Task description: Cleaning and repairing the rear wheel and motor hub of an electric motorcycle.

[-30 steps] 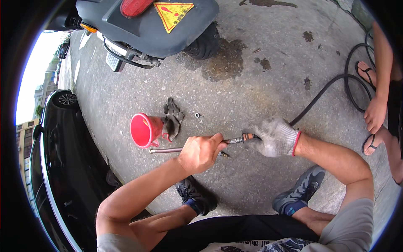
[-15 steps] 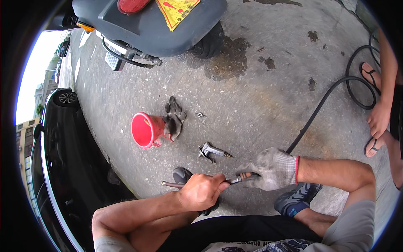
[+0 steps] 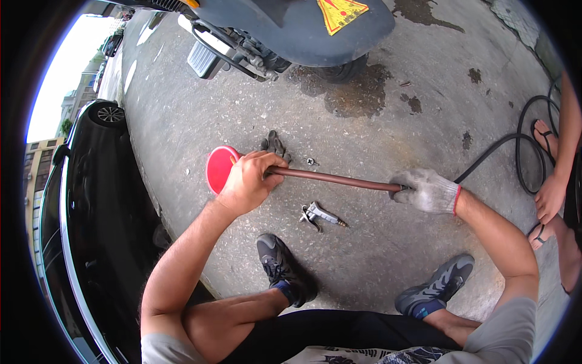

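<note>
The fingers (image 3: 262,165) of the bare left hand (image 3: 245,182) are curled tight around the left end of a long reddish-brown rod (image 3: 330,178), and the fingers of the right hand (image 3: 427,190), which wears a grey knitted glove with a red cuff, are clamped on its right end, so the rod runs almost level between the two hands above the concrete ground (image 3: 376,121). Just behind the left hand, touching or nearly touching it, sits a red cup-shaped container (image 3: 216,167), and a dark crumpled glove (image 3: 276,144) lies just beyond the fist. A small metal piece (image 3: 311,161) lies on the ground just far of the rod, and a metal air tool (image 3: 319,215) lies just near of it, between the hands. A black hose (image 3: 494,153) comes from the gloved hand's side and loops off to the far right, close to another person's sandalled foot (image 3: 545,133) and hand (image 3: 550,197). The person's own two dark shoes (image 3: 282,267) stand nearer, well apart. A grey scooter body (image 3: 303,27) with a yellow warning sticker (image 3: 341,10) is at the far edge, and a black car (image 3: 91,200) fills the left.
</note>
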Available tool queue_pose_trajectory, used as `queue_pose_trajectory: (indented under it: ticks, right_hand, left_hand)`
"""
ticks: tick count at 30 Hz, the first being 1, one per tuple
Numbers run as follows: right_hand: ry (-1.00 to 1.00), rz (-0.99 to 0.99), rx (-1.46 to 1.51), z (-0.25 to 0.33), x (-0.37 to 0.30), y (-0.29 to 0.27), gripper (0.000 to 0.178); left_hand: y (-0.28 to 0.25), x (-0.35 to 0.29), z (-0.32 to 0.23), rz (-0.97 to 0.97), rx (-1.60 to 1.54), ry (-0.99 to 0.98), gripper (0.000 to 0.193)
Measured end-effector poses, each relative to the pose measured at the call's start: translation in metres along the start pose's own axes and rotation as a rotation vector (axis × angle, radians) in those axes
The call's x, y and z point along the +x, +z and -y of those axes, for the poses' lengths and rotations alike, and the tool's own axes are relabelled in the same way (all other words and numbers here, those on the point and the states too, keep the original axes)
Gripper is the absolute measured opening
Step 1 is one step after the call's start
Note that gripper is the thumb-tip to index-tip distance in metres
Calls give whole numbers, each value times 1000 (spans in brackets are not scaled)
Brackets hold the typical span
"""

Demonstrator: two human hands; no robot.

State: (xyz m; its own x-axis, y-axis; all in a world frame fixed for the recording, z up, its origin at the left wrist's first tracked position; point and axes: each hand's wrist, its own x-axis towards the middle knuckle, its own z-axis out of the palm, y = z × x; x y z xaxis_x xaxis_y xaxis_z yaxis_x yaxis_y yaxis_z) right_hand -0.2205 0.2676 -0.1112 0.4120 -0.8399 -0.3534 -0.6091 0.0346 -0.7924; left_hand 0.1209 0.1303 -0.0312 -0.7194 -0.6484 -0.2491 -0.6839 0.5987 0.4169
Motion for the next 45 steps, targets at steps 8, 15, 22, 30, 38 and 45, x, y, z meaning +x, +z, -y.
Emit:
queue_pose_trajectory:
  ticks: [8,15,22,30,38,45]
  right_hand:
    - [88,109,-59,9,16,6,33]
    - [-47,-413,89,82,86,42,32]
    - [115,-1168,-442,54,136,27,25]
    - [45,-1042,234,60,129,26,21]
    - [-27,-1067,422,85,121,42,18]
    - [-107,-1120,777,77,134,53,16]
  left_hand:
    - [-12,2,34,9,-788,-419,21]
    - [-6,49,-8,-251,-882,-293,21]
    - [-11,113,-28,-432,-876,-243,21]
    - [0,114,-33,-348,-1303,-180,32]
    - [19,129,-16,-160,-1310,-162,60]
    - [12,131,-26,-168,-1351,-124,64]
